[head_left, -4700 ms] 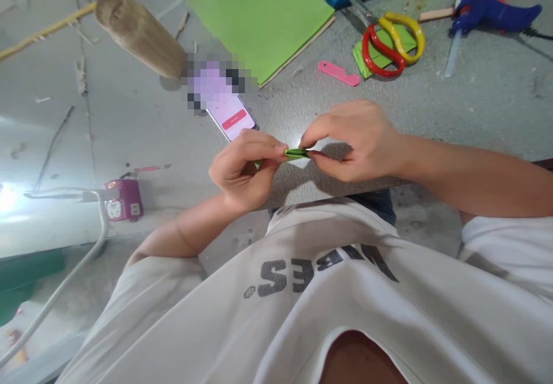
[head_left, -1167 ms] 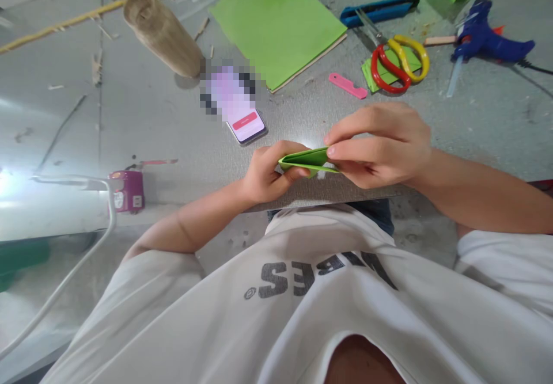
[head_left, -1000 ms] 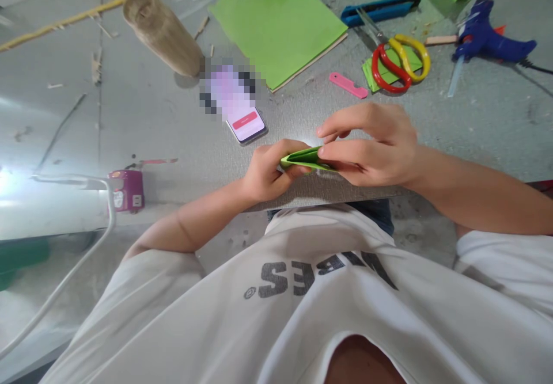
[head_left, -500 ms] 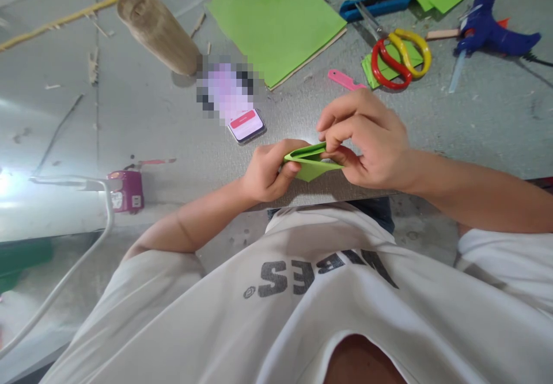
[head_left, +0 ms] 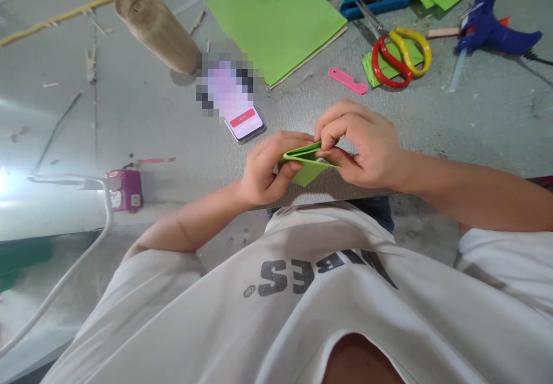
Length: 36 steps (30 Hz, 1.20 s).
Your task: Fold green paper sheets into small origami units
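Note:
A piece of folded green paper (head_left: 307,172) is held above the table's near edge, between my two hands. My left hand (head_left: 270,165) pinches its left, folded end between thumb and fingers. At the paper's right side, my right hand (head_left: 360,145) grips the upper layers with thumb and forefinger. The layers stand a little apart between the hands, with the lower flap pointing down. Just beyond my hands lie a phone (head_left: 246,125) with a lit screen and a small pink cutter (head_left: 348,80).
Farther back lie large green sheets (head_left: 280,21), scissors (head_left: 401,59) on small green pieces, a blue utility knife (head_left: 380,4) and a blue glue gun (head_left: 492,27). A wooden block (head_left: 158,27) and a purple box (head_left: 125,190) with a white cable (head_left: 108,217) are leftward.
My right hand has shifted slightly left, closer to my left hand. The left fingers now reach farther over the top of the folded paper.

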Each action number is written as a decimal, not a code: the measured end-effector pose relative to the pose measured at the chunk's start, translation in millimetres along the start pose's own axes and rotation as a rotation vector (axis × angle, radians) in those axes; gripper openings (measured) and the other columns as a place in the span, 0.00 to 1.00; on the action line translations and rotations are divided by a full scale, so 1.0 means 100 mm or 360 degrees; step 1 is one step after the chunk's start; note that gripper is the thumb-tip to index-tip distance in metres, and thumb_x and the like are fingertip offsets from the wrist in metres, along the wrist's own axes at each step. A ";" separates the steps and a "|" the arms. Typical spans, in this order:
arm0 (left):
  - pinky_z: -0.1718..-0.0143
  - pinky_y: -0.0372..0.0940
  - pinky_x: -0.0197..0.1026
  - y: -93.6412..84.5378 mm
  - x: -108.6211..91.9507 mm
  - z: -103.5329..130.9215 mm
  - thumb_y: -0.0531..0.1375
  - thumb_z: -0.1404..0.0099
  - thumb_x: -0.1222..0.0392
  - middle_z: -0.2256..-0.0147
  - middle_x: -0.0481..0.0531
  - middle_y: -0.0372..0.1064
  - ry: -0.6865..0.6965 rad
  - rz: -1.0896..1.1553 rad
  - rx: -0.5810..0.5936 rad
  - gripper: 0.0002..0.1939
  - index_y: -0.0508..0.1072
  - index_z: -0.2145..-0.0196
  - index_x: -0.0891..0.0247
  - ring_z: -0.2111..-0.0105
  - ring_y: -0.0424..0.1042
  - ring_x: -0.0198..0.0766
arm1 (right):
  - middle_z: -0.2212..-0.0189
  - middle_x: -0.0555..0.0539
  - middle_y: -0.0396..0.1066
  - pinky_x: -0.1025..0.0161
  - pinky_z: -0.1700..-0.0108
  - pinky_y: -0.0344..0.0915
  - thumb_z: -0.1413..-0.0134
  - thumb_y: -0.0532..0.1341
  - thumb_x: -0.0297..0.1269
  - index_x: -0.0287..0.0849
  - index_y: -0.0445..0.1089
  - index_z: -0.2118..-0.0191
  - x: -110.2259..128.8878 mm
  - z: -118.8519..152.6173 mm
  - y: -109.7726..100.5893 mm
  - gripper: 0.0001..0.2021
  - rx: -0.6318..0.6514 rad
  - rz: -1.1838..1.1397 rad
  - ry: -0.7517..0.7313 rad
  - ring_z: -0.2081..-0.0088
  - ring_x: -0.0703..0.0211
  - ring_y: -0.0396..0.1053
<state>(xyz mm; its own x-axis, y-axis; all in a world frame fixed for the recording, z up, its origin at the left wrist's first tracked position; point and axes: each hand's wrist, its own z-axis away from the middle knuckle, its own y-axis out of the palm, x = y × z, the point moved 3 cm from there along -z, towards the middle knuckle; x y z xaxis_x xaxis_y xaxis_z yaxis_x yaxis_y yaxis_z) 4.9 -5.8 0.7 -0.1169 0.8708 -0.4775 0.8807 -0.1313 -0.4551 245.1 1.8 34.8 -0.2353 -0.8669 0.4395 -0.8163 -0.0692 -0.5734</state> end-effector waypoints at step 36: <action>0.57 0.84 0.43 0.07 -0.08 0.00 0.51 0.01 0.48 0.51 0.58 0.93 0.0093 -0.0126 -0.0059 0.22 0.82 0.42 0.59 0.58 0.94 0.44 | 0.55 0.48 0.88 0.35 0.34 0.86 0.16 0.64 0.59 0.62 0.84 0.52 -0.01 0.09 0.11 0.15 0.0143 0.0023 0.0284 0.47 0.42 0.87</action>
<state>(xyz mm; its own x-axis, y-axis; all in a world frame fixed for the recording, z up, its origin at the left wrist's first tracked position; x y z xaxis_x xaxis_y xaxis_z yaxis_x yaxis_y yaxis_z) 12.4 -13.3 1.3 -0.1610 0.9040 -0.3961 0.8861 -0.0443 -0.4613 240.8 -2.1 21.5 -0.3429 -0.7674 0.5418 -0.7639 -0.1080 -0.6363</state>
